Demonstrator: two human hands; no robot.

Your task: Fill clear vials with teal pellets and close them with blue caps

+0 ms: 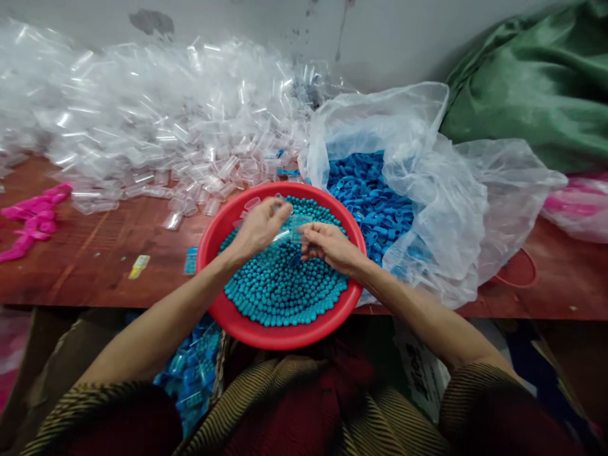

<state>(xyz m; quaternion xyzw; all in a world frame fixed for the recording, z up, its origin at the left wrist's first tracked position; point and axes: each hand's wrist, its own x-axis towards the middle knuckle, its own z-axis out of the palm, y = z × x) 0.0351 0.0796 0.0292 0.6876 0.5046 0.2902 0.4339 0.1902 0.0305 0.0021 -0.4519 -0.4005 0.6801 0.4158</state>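
Over a red basin [211, 253] full of small turquoise beads [285, 291], both my hands work close together. My left hand [263, 223] is closed in a pinch, its fingertips blurred; what lies in them is hard to make out. The fingers of my right hand [329, 244] are closed on a clear plastic tube [299, 227], just right of my left fingertips. A small dark blue piece [295, 259] shows below the right fingers; whether it is held or lies on the beads, I cannot tell. Several clear tubes rest inside the basin's far left side, partly behind my left hand.
A big heap of clear tubes [190, 126] lies along the wall. Right of the basin, a plastic bag [437, 190] holds blue caps [370, 196]. Pink pieces [38, 218] lie far left on the red-brown table [95, 253]. A green sack [536, 95] stands at back right.
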